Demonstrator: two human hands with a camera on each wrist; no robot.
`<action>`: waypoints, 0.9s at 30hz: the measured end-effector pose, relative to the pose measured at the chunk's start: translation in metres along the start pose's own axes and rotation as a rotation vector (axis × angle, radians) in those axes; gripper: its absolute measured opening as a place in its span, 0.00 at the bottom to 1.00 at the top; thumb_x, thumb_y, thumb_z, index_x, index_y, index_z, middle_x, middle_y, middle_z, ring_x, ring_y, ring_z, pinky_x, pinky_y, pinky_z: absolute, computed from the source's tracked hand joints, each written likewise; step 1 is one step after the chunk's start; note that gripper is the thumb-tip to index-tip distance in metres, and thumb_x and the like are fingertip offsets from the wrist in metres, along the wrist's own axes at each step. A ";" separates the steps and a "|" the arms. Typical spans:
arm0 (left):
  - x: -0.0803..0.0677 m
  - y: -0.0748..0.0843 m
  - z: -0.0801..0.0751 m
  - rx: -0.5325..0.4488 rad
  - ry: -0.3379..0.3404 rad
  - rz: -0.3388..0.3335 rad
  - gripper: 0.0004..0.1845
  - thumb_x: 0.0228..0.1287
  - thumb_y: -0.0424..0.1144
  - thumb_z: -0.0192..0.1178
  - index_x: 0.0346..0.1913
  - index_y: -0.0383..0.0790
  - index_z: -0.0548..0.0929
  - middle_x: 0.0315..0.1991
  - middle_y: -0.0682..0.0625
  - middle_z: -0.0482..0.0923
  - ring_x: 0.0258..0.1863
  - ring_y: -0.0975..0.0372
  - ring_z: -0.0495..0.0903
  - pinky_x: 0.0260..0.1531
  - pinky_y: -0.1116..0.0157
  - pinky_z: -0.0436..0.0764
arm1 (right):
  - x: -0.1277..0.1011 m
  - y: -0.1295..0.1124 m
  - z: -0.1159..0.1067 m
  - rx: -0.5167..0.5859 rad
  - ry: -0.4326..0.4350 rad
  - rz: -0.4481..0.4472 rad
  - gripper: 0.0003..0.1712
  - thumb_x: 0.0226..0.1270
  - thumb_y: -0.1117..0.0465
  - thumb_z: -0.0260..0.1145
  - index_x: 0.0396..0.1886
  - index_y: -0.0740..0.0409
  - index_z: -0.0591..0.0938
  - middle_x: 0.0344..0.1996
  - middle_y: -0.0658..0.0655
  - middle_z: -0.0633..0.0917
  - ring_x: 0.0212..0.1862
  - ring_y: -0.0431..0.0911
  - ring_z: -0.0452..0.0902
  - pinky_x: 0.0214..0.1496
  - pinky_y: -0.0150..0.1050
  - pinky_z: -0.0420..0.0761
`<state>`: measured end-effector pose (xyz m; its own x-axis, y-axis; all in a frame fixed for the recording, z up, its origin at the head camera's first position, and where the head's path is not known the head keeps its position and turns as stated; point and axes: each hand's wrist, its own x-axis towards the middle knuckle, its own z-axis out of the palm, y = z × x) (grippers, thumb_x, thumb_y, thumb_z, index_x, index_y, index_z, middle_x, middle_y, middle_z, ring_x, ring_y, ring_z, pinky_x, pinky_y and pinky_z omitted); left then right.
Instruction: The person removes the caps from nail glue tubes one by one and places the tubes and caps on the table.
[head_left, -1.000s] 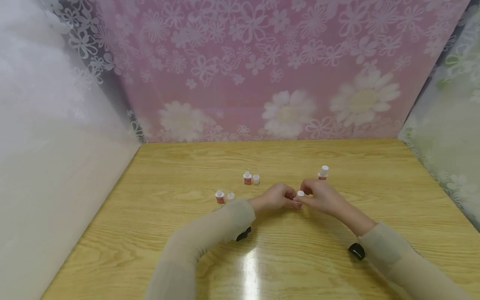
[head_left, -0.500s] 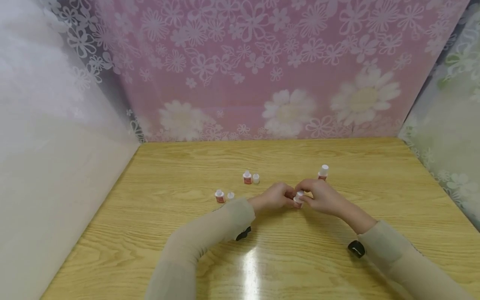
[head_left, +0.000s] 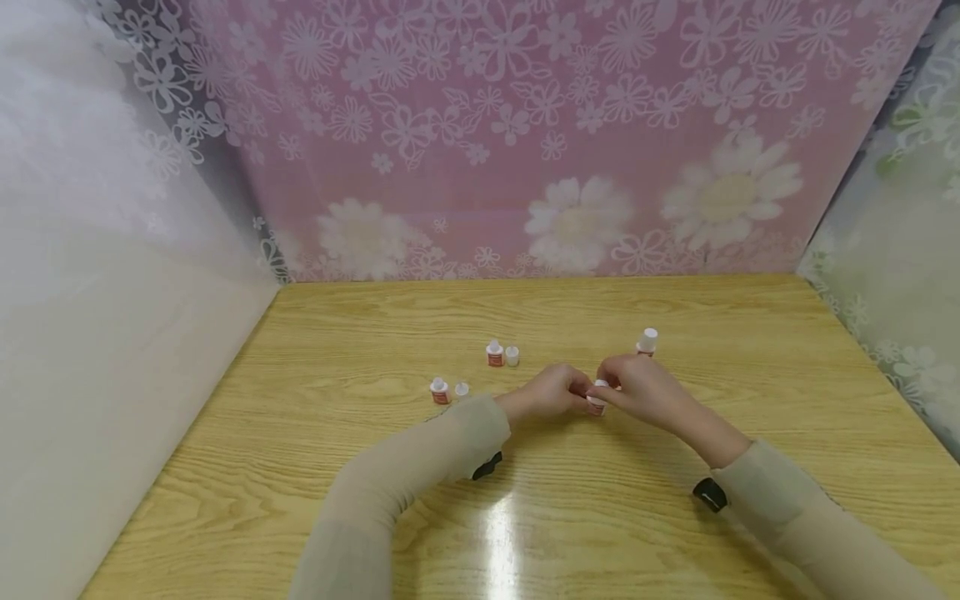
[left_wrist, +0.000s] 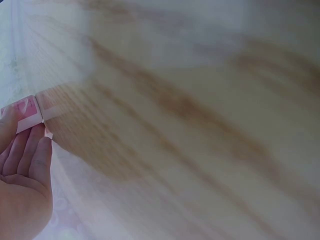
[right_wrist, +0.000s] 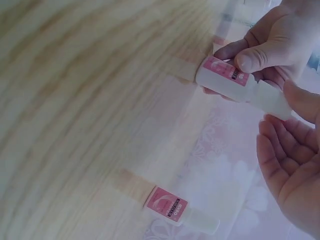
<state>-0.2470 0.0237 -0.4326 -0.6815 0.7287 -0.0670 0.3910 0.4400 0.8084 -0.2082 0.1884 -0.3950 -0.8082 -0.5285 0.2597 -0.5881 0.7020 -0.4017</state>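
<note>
Pale wood-grain counter is carrying four small white bottles with pink labels. One bottle is sitting between both hands near the centre: the left hand is pinching its body, thumb curled over the label, while the right hand is closing thumb and fingertips on its white cap. A capped bottle is standing just behind the right hand. Two uncapped bottles are standing to the left, each with a loose cap beside it.
</note>
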 end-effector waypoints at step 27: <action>0.002 -0.001 0.000 -0.017 -0.014 -0.008 0.07 0.52 0.37 0.63 0.34 0.38 0.84 0.27 0.58 0.81 0.29 0.73 0.75 0.32 0.77 0.72 | -0.004 0.026 0.012 0.382 -0.001 0.025 0.07 0.51 0.65 0.68 0.29 0.60 0.78 0.27 0.50 0.80 0.33 0.42 0.75 0.35 0.39 0.76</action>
<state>-0.2488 0.0247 -0.4334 -0.6758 0.7325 -0.0818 0.3747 0.4370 0.8177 -0.2194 0.2032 -0.4168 -0.8221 -0.5138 0.2451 -0.5144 0.4861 -0.7064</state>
